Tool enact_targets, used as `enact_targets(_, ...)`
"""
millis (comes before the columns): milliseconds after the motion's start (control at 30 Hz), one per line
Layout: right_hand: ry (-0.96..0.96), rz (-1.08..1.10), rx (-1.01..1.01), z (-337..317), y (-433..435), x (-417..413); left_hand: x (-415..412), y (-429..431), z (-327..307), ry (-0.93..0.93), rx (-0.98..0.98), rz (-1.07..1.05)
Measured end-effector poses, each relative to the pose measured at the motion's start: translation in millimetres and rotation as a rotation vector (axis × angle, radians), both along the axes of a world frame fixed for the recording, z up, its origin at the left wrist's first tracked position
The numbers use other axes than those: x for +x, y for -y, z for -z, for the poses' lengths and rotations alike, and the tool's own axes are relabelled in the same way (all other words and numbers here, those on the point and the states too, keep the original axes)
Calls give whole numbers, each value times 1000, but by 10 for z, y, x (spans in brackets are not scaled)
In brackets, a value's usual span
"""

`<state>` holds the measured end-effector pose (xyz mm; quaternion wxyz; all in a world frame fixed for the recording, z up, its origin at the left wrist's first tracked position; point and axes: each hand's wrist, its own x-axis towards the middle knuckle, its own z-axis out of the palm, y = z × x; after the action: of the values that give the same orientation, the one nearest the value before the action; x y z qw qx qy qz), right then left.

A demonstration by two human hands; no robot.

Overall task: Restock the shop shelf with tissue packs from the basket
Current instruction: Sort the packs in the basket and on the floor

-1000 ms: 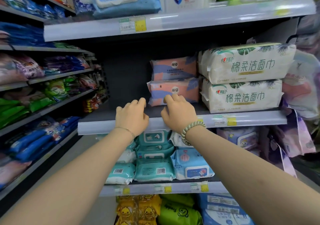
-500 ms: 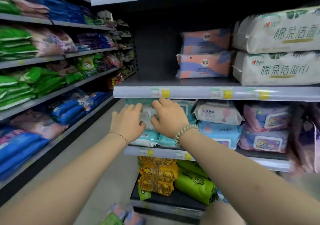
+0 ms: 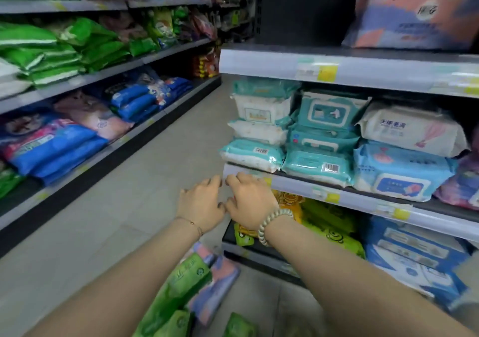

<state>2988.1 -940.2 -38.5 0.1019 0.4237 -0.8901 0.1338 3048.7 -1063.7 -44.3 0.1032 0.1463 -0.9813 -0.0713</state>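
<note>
Grey price rails front the shop shelf (image 3: 350,198), where the restock is judged to be between packs, with nothing in either grip. Above and to the right of the grips, the middle tier is crowded with teal and white wipe packs (image 3: 321,139). Higher up, a pink-and-blue pack (image 3: 414,18) sits beside a dark gap. Directly below the grips lie the task's tissue packs: green packs (image 3: 181,290) and a pink-and-lilac pack (image 3: 217,282), heaped loose. The basket's rim and walls cannot be made out, so what holds them cannot be confirmed. The left grip (image 3: 201,203) and right grip (image 3: 250,202) hover side by side, almost touching, just in front of the middle rail, fingers relaxed and holding nothing. The next move probably calls for a reach straight down to take a pack, then a lift to the gap above. A bead bracelet (image 3: 272,222) circles the right wrist.
</note>
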Motion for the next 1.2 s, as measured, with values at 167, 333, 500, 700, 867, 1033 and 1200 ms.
enact_targets(167, 159, -19, 85, 771, 252, 35, 71, 178, 798, 156, 99, -96)
enact_targets(333, 376, 19, 214, 1519, 375, 68, 177, 219, 1629, 323, 270, -212)
enact_targets(500, 491, 39, 403, 2061, 378, -31, 308, 226, 2274, 434, 341, -243)
enact_targets(700, 559, 6, 482, 2573, 368, -135, 486, 166, 2789, 584, 551, -395)
enact_targets(867, 721, 60, 511, 2987, 277, -177, 665, 72, 3127, 680, 732, -502)
enact_targets(1033, 857, 45, 588, 3287, 214, -276, 754, -6, 3364, 664, 873, -575)
enact_targets(1200, 849, 46, 722, 3540, 218, -351, 805, -93, 3334, 491, 1019, -652)
